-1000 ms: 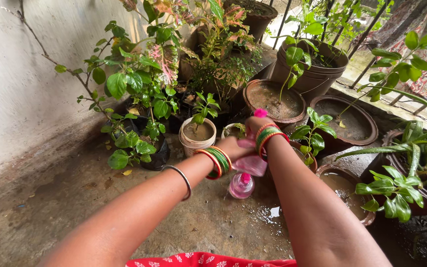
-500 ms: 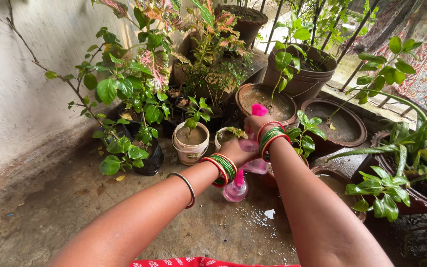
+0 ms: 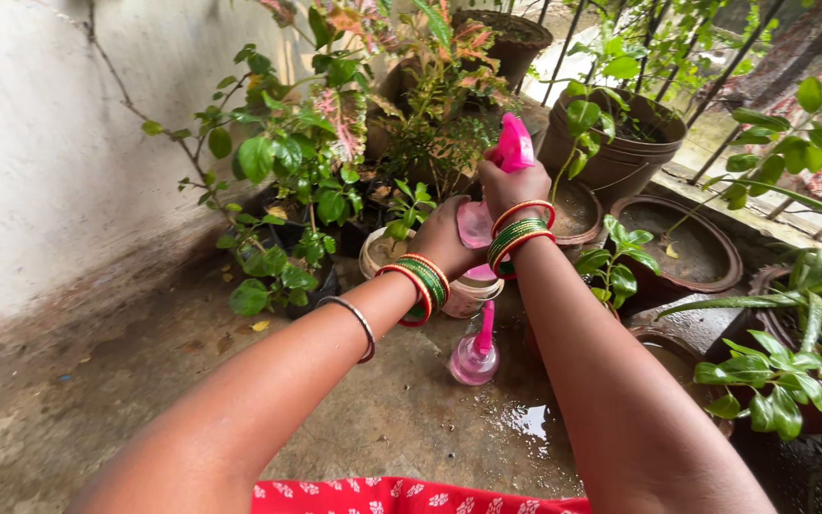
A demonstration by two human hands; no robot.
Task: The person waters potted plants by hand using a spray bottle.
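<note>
At the centre of the frame, the right hand (image 3: 506, 186) is gripping a pink spray head (image 3: 514, 145). The left hand (image 3: 444, 238) is holding the pale pink bottle (image 3: 476, 225) under it. The head looks not fully seated yet; a second pink bottle (image 3: 475, 357) is standing on the wet floor (image 3: 411, 419).

A pale plastered wall (image 3: 30, 143) stands at the left. The concrete floor (image 3: 97, 381) is wet and stained, with a small puddle (image 3: 530, 419). Dark railing bars (image 3: 715, 67) rise behind, in soft daylight.

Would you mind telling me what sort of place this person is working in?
Probably a small home balcony or terrace garden. Clay pots and leafy potted plants crowd a wet concrete floor beside a plastered wall, with a metal railing behind. Both hands hold a pink spray bottle.
</note>
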